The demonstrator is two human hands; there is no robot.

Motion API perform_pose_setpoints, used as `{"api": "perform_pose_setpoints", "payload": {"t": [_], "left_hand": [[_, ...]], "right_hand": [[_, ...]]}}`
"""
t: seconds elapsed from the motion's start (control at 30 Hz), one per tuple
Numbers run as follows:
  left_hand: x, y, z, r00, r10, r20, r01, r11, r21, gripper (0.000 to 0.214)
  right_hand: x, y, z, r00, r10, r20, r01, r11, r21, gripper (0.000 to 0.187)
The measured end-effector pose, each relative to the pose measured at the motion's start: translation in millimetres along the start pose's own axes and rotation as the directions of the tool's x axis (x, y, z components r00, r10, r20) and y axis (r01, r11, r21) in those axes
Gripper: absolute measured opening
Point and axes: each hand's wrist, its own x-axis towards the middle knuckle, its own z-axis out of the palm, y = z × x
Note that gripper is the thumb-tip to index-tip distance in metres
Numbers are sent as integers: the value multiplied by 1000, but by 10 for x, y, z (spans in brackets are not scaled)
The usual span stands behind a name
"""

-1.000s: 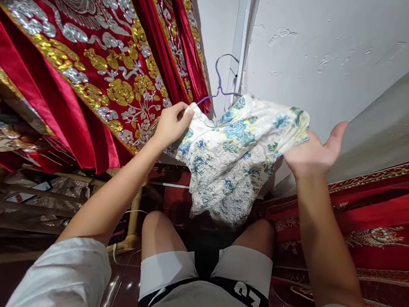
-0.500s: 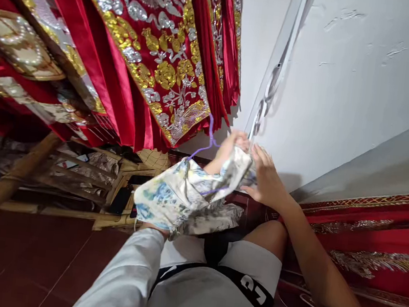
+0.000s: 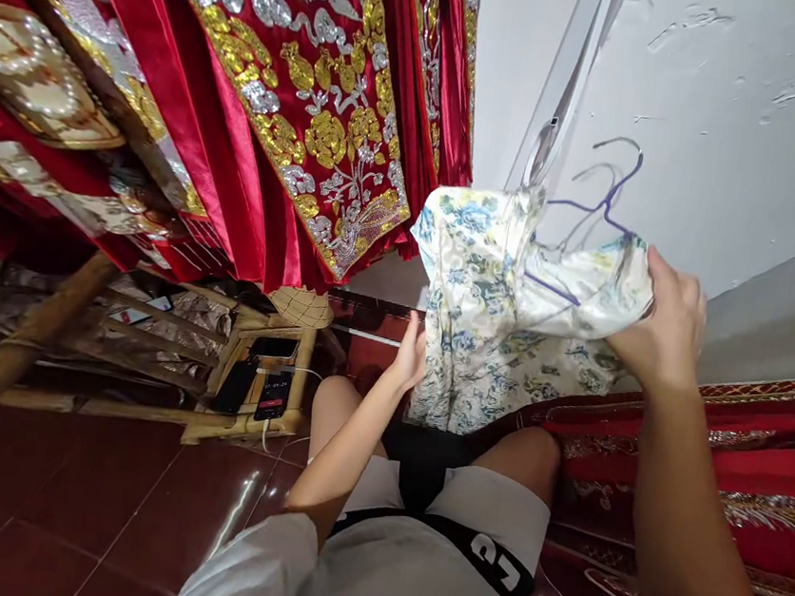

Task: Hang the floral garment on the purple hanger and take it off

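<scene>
A cream floral dress (image 3: 474,288) with blue and yellow flowers hangs before me, spread between my hands. Inside its neckline is a purple hanger (image 3: 605,207) with a bare metal hook, standing up against the wall. My right hand (image 3: 674,320) is closed on the dress's right shoulder; some fingers are hidden behind the cloth. At the left edge of the dress, my left hand (image 3: 410,355) is upright with its thumb stretched up, fingers partly hidden by the fabric. The lower part of the dress hangs above my knees.
Red embroidered garments (image 3: 330,137) hang at upper left. Pale looped straps (image 3: 549,134) run down the white wall (image 3: 735,107). A bamboo stool (image 3: 300,363) at left carries phones (image 3: 273,394), one with a white cable. More red fabric (image 3: 766,464) lies at right.
My left hand has come out of the dress and moved to its left edge. The dress has turned and spread open to the right, with my right hand now gripping its shoulder.
</scene>
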Motion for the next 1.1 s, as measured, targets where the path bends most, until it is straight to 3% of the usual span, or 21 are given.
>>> {"api": "perform_pose_setpoints", "payload": {"t": [0.1,0.2,0.33,0.5,0.7,0.8,0.9,1.0,1.1], "left_hand": [[-169,-109,-243,982,128,-142,-99,976,195,64],[-265,-150,-312,973,207,-101,-170,941,293,62],[-311,-108,-268,966,252,-66,-218,922,321,58],[-337,-90,-209,967,240,-86,-194,911,363,56],[-362,-166,-182,970,214,-115,-146,892,427,56],[-383,-204,-204,960,240,-142,-153,878,453,59],[-436,-250,-294,948,267,-176,-151,859,490,62],[-508,-324,-429,950,223,-219,-87,863,498,63],[-569,-434,-530,949,166,-266,-23,883,468,58]], "right_hand": [[231,-192,8,997,-72,-27,71,997,-33,86],[267,-317,77,993,-108,-46,107,994,-24,83],[156,-335,104,997,-56,-57,59,997,58,81],[111,-350,11,995,-90,-44,93,993,78,78],[246,-461,-26,994,-78,-71,83,994,69,83],[243,-532,2,984,-176,-30,178,981,77,89],[125,-487,46,963,-268,-6,267,958,107,94],[-60,-337,100,958,-285,-13,284,951,125,91],[-314,-258,214,961,-260,-100,275,939,204,81]]}}
